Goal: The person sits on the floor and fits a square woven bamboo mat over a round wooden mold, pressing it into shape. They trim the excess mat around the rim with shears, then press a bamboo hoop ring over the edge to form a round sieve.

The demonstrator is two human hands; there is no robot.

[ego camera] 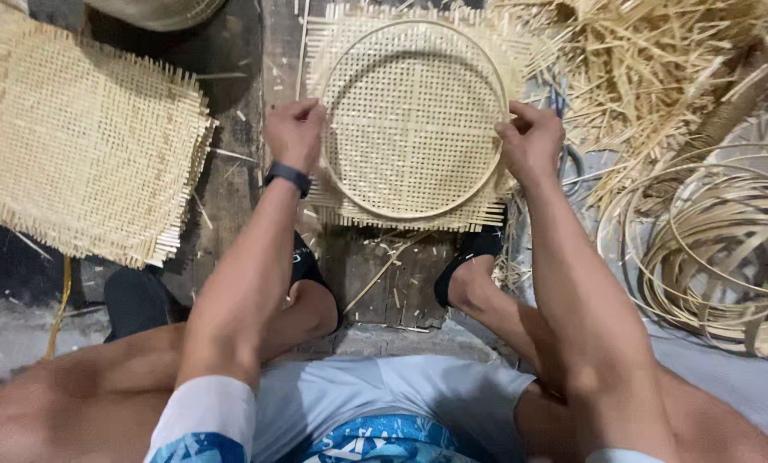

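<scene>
The left hand [295, 133] and right hand [531, 141] are each pinching opposite edges of a round bamboo hoop [411, 212] lying on a pale square woven bamboo mat [409, 129], with loose bamboo strips [650, 60] piling nearby.

This is a basket-weaving workshop, run at floor level. A worn, dark wooden plank [375, 274] in the middle of the frame serves as the work surface, littered with split bamboo slivers. At the upper left lies a finished square woven bamboo mat [75, 146]. The upper right holds a loose heap of bamboo strips [650, 60], and at the right edge sits a stack of bent bamboo hoops [718, 249] on grey concrete.
</scene>
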